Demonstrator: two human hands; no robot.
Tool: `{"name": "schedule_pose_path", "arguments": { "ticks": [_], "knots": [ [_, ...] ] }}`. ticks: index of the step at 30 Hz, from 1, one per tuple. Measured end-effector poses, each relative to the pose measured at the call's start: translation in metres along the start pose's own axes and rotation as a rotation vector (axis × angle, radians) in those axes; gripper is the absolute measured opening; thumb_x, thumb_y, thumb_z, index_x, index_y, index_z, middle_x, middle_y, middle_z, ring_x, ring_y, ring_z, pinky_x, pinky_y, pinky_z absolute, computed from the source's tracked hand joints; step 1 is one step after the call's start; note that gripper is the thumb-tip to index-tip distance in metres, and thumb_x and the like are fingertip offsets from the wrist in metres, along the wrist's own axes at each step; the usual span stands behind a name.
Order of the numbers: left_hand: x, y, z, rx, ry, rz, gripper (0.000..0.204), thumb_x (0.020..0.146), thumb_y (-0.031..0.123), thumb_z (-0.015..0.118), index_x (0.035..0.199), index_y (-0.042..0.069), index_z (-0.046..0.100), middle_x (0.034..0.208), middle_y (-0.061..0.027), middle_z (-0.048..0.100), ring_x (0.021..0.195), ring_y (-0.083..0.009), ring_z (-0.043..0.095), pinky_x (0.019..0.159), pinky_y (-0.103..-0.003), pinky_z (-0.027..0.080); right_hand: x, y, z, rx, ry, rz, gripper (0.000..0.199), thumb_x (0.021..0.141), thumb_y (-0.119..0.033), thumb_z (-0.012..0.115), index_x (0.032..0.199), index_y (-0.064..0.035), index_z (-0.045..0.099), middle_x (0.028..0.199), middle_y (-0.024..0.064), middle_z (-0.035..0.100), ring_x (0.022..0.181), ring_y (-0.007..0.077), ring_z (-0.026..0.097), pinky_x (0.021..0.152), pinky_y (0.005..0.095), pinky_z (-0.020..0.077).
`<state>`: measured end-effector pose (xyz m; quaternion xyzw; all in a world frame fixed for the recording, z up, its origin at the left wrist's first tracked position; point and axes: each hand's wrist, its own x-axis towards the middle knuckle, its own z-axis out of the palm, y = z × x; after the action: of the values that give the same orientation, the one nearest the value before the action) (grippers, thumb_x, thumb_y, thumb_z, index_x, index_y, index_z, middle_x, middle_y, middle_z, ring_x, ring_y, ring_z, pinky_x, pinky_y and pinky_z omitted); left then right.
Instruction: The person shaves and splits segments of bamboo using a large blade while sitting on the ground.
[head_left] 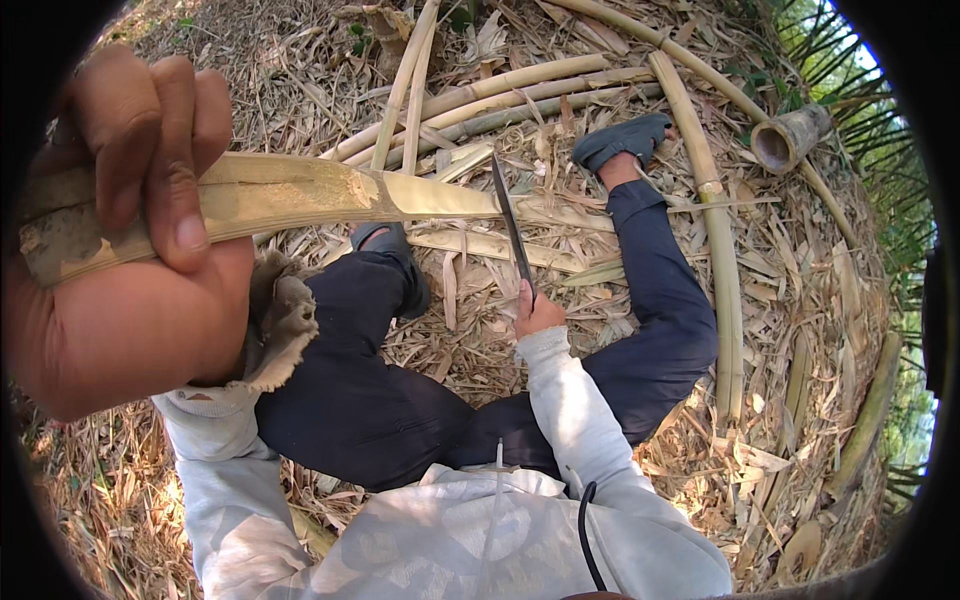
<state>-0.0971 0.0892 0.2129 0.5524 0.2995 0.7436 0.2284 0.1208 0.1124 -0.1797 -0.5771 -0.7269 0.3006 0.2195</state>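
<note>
My left hand, raised close at the left, is closed around a split bamboo strip. The strip is pale yellow with a joint partway along, and it stretches to the right over my shins. Low in front of me my right hand grips the handle of a long dark-bladed knife. Its blade points away from me, and in the picture it crosses the strip's far end; I cannot tell whether they touch. The knife's handle is mostly hidden in my fingers.
Several bamboo poles lie across the ground ahead. Another pole runs along my right leg, near a short hollow bamboo piece. Split strips lie between my feet. Dry shavings and leaves cover the ground.
</note>
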Motion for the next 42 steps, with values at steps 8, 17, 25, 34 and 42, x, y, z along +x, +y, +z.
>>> {"name": "schedule_pose_path", "arguments": {
  "ticks": [8,17,25,34,42],
  "knots": [
    [-0.006,-0.006,0.019,0.156,0.138,0.072,0.033,0.088,0.041,0.044,0.078,0.01,0.044,0.056,0.0006,0.034,0.043,-0.006,0.027,0.051,-0.023,0.025,-0.016,-0.024,0.003,0.281,0.231,-0.203,0.031,0.098,-0.027,0.055,0.079,-0.0036,0.06,0.059,0.0203,0.056,0.057,0.042,0.058,0.05,0.0456,0.0442],
    [0.002,-0.004,0.003,0.043,0.057,0.017,0.031,0.088,0.04,0.048,0.077,0.011,0.044,0.055,-0.0004,0.035,0.042,-0.0064,0.026,0.052,-0.023,0.025,-0.019,-0.032,-0.015,0.248,0.171,-0.21,0.035,0.098,-0.033,0.054,0.082,-0.0028,0.061,0.064,0.0208,0.06,0.058,0.0421,0.06,0.054,0.0485,0.0477],
    [0.001,-0.006,0.022,0.068,0.103,0.066,0.028,0.089,0.034,0.05,0.076,0.011,0.042,0.056,-0.0002,0.034,0.042,-0.0068,0.026,0.052,-0.023,0.024,0.008,0.057,0.049,-0.155,-0.134,0.222,0.045,0.1,-0.039,0.047,0.082,-0.0008,0.062,0.064,0.0227,0.059,0.066,0.0438,0.061,0.062,0.0501,0.0475],
    [0.009,-0.014,0.006,0.031,-0.069,0.107,0.041,0.1,0.035,0.033,0.068,0.01,0.036,0.05,-0.0045,0.036,0.032,-0.0116,0.022,0.035,-0.028,0.027,0.017,0.027,0.039,0.02,0.017,0.124,0.06,0.102,-0.046,0.037,0.072,0.0001,0.062,0.061,0.0246,0.057,0.065,0.0463,0.059,0.063,0.0521,0.0457],
    [0.004,-0.005,0.001,0.116,0.086,0.056,0.028,0.089,0.034,0.043,0.08,0.007,0.046,0.055,0.0001,0.032,0.044,-0.0067,0.026,0.052,-0.023,0.024,0.008,-0.01,0.013,0.266,0.108,-0.102,0.063,0.101,-0.049,0.04,0.068,-0.0003,0.062,0.06,0.0225,0.057,0.06,0.044,0.058,0.055,0.0496,0.0444]
  ]
}}
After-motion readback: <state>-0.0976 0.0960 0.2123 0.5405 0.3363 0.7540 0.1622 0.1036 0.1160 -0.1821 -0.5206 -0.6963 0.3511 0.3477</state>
